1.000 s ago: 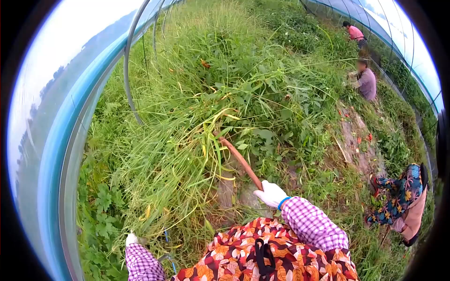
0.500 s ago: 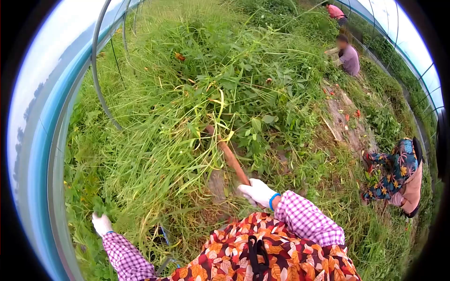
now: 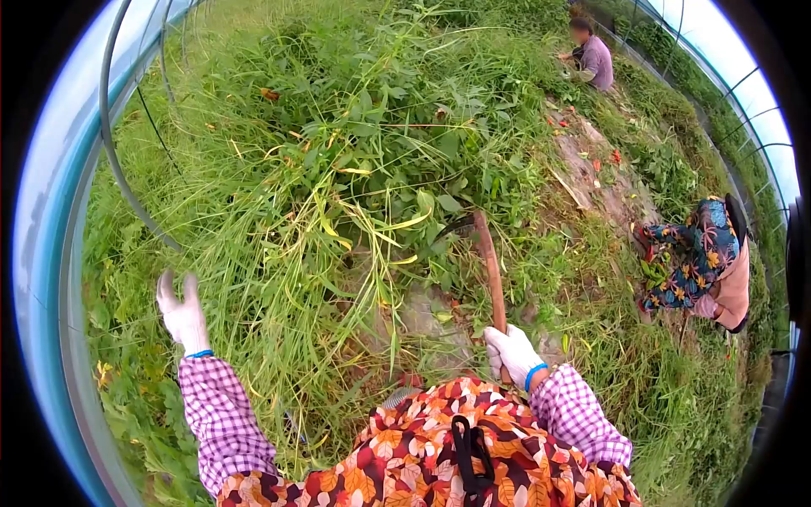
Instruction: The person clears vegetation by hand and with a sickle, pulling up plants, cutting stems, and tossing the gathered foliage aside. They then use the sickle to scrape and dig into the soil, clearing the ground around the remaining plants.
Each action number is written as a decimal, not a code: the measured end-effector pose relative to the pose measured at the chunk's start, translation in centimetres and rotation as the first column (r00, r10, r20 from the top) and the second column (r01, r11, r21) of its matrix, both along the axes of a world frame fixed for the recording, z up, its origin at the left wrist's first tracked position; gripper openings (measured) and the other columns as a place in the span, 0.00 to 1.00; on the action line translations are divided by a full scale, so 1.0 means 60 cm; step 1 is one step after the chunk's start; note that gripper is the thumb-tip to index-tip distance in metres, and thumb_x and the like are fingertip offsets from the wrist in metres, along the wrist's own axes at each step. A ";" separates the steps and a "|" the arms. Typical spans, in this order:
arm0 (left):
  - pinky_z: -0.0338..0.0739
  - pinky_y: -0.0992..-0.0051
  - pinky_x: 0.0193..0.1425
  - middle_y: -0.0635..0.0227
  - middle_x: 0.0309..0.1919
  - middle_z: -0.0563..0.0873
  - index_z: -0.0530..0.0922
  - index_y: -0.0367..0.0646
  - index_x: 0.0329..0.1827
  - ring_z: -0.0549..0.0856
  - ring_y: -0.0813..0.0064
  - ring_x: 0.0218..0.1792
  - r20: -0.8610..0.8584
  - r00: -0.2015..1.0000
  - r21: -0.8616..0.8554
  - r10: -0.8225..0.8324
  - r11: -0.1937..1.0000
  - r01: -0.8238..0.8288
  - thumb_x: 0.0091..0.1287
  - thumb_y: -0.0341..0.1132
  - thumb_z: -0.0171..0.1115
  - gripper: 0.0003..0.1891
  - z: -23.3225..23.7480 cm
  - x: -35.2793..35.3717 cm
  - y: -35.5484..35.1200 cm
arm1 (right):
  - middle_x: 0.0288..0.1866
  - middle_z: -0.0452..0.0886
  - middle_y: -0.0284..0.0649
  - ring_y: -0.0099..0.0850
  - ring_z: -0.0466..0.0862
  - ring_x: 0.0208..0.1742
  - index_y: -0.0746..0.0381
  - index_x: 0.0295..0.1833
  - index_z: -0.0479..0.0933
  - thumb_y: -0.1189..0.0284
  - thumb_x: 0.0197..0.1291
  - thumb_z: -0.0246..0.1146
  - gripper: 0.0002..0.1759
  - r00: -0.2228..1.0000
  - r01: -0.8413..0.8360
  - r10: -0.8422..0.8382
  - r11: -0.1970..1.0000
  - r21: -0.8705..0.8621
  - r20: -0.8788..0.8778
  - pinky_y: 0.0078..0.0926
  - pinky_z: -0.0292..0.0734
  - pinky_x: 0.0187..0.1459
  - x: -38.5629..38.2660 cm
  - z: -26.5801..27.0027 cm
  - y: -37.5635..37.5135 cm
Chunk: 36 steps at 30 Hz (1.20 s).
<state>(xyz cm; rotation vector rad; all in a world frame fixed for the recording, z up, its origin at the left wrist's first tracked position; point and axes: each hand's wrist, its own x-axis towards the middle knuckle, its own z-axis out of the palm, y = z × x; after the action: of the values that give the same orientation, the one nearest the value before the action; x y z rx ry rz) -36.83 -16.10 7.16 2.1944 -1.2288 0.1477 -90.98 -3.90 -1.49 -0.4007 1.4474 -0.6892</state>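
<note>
My right hand, in a white glove with a blue cuff, is closed round the wooden handle of a sickle. The sickle's dark curved blade points left at the top of the handle, partly among leaves. My left hand, also gloved in white, is raised at the left over the weeds with its fingers apart and nothing in them. Long bent grass lies between my two hands. A strip of bare ground shows left of the sickle handle.
A grey hoop pole and the blue-edged tunnel side stand at the left. One person crouches at the upper right; another person bends over at the right. Red pieces lie on the path between rows.
My right hand has swung the sickle right, so its blade now shows clear of the grass. My left hand has risen and its fingers have spread. The view has shifted slightly.
</note>
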 end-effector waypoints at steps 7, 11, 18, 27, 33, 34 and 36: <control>0.57 0.40 0.71 0.50 0.73 0.62 0.68 0.63 0.70 0.61 0.46 0.73 0.224 0.633 0.336 -0.741 0.669 0.663 0.70 0.58 0.50 0.27 -0.102 -0.301 -0.114 | 0.16 0.71 0.33 0.26 0.71 0.14 0.62 0.28 0.69 0.59 0.63 0.59 0.18 0.801 -0.593 0.589 0.805 -0.005 -0.107 0.27 0.68 0.19 0.093 -0.013 -0.052; 0.54 0.39 0.72 0.50 0.76 0.56 0.70 0.68 0.69 0.57 0.44 0.75 0.025 0.694 0.634 -0.719 0.548 0.545 0.68 0.65 0.45 0.29 -0.154 -0.340 -0.146 | 0.31 0.80 0.43 0.34 0.81 0.30 0.68 0.47 0.71 0.55 0.61 0.61 0.25 0.500 -0.859 0.843 0.455 -0.233 -0.198 0.33 0.76 0.33 0.165 -0.020 -0.013; 0.65 0.53 0.70 0.58 0.78 0.51 0.67 0.61 0.72 0.66 0.58 0.71 0.155 0.752 0.986 -0.641 0.148 -0.077 0.65 0.59 0.60 0.33 -0.164 -0.280 -0.128 | 0.32 0.82 0.51 0.51 0.83 0.35 0.63 0.49 0.72 0.54 0.62 0.59 0.23 0.174 -0.982 0.845 0.107 -0.158 -0.505 0.46 0.77 0.38 0.164 0.034 0.007; 0.71 0.62 0.69 0.57 0.70 0.68 0.60 0.44 0.74 0.72 0.62 0.66 0.181 0.951 0.925 -0.251 0.373 -0.078 0.66 0.49 0.60 0.36 -0.162 -0.026 -0.056 | 0.35 0.82 0.53 0.48 0.84 0.39 0.67 0.47 0.74 0.52 0.60 0.60 0.26 0.404 -0.834 0.804 0.519 0.185 -0.437 0.42 0.77 0.43 -0.009 0.021 0.064; 0.71 0.62 0.68 0.52 0.66 0.73 0.68 0.40 0.69 0.75 0.59 0.64 -0.161 0.964 0.701 -0.213 0.662 0.263 0.64 0.42 0.60 0.30 -0.210 0.058 -0.011 | 0.23 0.71 0.28 0.20 0.69 0.17 0.60 0.37 0.69 0.62 0.65 0.60 0.14 0.990 0.021 0.009 0.977 0.210 -0.141 0.22 0.65 0.20 -0.086 0.028 0.151; 0.70 0.63 0.67 0.51 0.63 0.77 0.72 0.38 0.66 0.77 0.59 0.63 -0.363 0.919 0.653 -0.151 0.662 0.367 0.64 0.41 0.60 0.28 -0.224 0.069 -0.010 | 0.23 0.71 0.28 0.20 0.69 0.17 0.60 0.37 0.69 0.62 0.65 0.60 0.14 0.989 0.025 0.006 0.977 0.210 -0.148 0.22 0.65 0.20 -0.085 0.026 0.159; 0.77 0.68 0.56 0.54 0.47 0.86 0.78 0.33 0.58 0.84 0.65 0.50 -0.539 0.842 0.608 0.026 0.703 0.368 0.64 0.41 0.61 0.23 -0.251 0.071 -0.008 | 0.21 0.68 0.26 0.20 0.67 0.16 0.57 0.34 0.66 0.64 0.68 0.58 0.13 0.886 0.461 -0.464 0.880 0.115 0.000 0.22 0.64 0.19 -0.086 0.016 0.172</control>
<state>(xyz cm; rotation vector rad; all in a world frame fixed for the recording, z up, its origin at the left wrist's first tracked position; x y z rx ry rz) -32.57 -16.56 -7.89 2.4304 -1.2816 -1.1081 -96.14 6.44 -0.51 0.0528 1.5625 -0.9858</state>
